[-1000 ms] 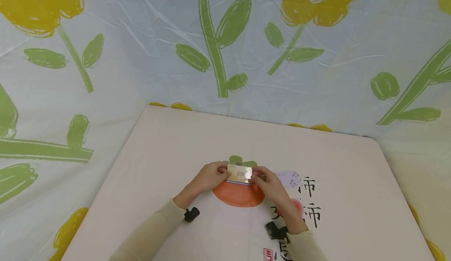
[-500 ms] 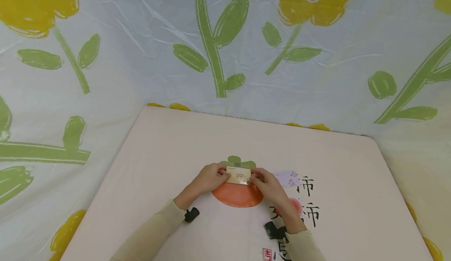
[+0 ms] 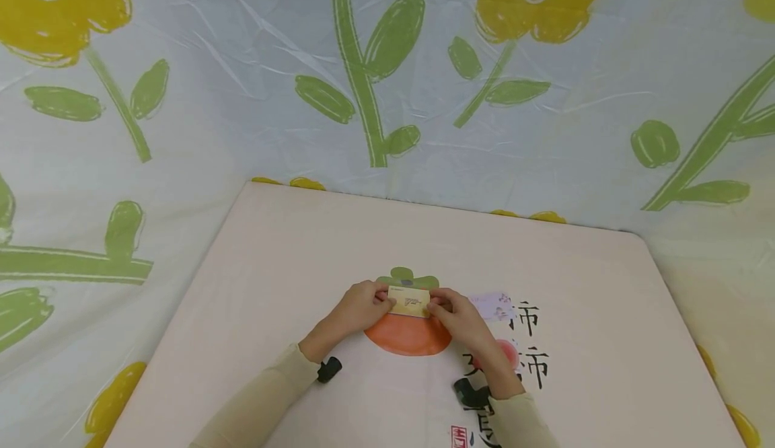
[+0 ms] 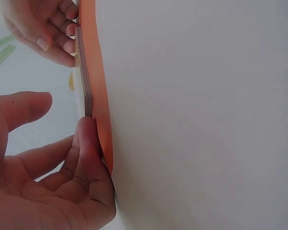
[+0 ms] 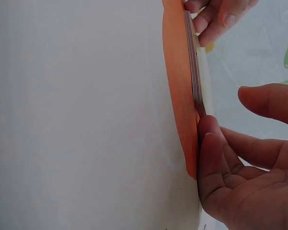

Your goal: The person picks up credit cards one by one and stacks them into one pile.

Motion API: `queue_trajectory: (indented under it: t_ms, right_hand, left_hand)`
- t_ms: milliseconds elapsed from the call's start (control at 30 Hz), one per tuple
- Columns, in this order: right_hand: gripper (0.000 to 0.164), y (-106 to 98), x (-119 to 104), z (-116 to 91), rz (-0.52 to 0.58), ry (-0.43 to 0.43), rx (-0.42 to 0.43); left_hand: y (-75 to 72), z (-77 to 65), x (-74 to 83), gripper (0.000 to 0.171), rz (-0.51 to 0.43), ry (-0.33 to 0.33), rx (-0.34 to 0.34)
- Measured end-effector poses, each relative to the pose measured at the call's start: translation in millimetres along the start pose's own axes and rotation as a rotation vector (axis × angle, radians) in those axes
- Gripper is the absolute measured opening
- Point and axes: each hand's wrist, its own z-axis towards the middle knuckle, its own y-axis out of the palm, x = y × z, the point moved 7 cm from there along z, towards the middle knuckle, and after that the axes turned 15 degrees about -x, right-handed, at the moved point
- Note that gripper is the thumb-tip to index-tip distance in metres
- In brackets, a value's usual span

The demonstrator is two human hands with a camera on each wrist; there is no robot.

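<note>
A small stack of cards [image 3: 409,301] lies over the printed orange persimmon [image 3: 407,339], its top card pale gold with dark print. Several layers show along the stack's edge [image 4: 85,79] in the left wrist view. Fingertips of my left hand [image 3: 360,307] touch the stack's left end, while the thumb [image 4: 33,105] is raised apart from it. At the opposite end, my right hand [image 3: 461,317] has curled fingertips against the cards, its thumb [image 5: 261,101] likewise lifted. The undersides of the cards are hidden.
A pale purple card-like piece [image 3: 493,305] lies just right of my right hand. Black printed characters [image 3: 535,367] and a red seal print [image 3: 459,436] mark the pinkish tabletop [image 3: 290,233]. Flowered cloth [image 3: 242,98] hangs behind the table. Both wrists carry black devices [image 3: 329,369].
Glare has left the top card, so its print shows, and the blue strip along its front edge looks thinner. Both hands keep nearly the same place; the head view has shifted slightly.
</note>
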Motion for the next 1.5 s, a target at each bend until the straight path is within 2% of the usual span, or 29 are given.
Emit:
queue_trajectory:
  t_ms: [133, 333, 633, 867, 1033, 1100, 1300, 1500]
  right_hand:
    - [0.034, 0, 0, -1, 0.001, 0.004, 0.004]
    - [0.035, -2, 2, -1, 0.007, 0.016, 0.010]
    - [0.034, -7, 4, -1, -0.030, -0.007, 0.016]
    - [0.030, -11, 3, -5, 0.000, -0.031, 0.011]
    - [0.035, -20, 1, -11, -0.006, -0.028, 0.017]
    - [0.039, -25, 3, -14, 0.001, -0.004, 0.019]
    - [0.041, -45, 7, -24, -0.071, -0.020, 0.038]
    - [0.039, -64, 18, -31, -0.065, -0.035, 0.059]
  left_hand:
    - [-1.2, 0.5, 0.3, 0.021, 0.004, 0.014, 0.005]
    - [-2.1, 0.5, 1.7, 0.029, -0.003, 0.015, 0.004]
    - [-3.1, -0.4, 7.3, 0.032, -0.030, 0.031, -0.005]
    - [-4.1, -1.1, 11.0, 0.031, 0.000, 0.037, 0.021]
    - [-3.2, 0.4, 23.8, 0.037, -0.018, 0.077, 0.036]
    - [0.0, 4.0, 29.2, 0.039, -0.038, 0.092, 0.025]
    - [15.1, 18.8, 48.7, 0.041, -0.071, 0.125, -0.025]
    - [31.8, 34.8, 70.9, 0.042, -0.010, 0.132, -0.072]
